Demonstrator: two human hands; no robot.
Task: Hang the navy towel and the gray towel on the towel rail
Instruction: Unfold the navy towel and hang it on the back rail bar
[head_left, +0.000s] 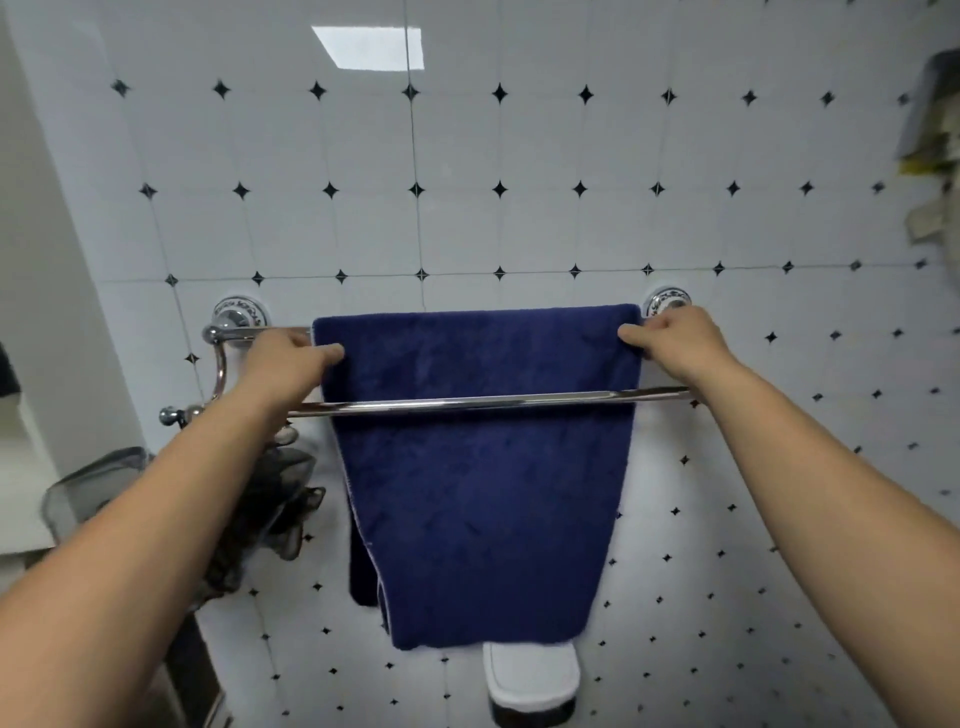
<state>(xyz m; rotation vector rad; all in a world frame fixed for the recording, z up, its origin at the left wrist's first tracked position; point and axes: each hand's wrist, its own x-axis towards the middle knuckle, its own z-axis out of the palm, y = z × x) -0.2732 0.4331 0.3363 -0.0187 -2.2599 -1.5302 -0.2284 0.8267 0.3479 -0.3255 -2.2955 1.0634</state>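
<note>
Navy towel (483, 467): draped over the rear bar of the towel rail (467, 401), hanging down the tiled wall (467, 182) behind the front bar, which crosses it a little below the fingers. Its folded top edge spans the gap between the two hands; its lower hem hangs far beneath them, with a second, shorter layer showing behind at the lower left. The wall is white with small dark diamond insets and carries the rail's two round mounts, one just outboard of each hand. Both forearms reach up from the lower corners. Left hand (288, 358): fingers closed in a pinch on the towel's upper left corner, thumb on the front face, the remaining fingers curled behind the edge. Right hand (675, 343): fingers likewise pinched shut on the upper right corner, thumb pointing inward across the cloth. A dark mesh bath sponge (280, 509) hangs below the left fingers, beside the rail's left bracket. A white and black object (530, 680) sits directly under the towel's hem; its nature cannot be told.
</note>
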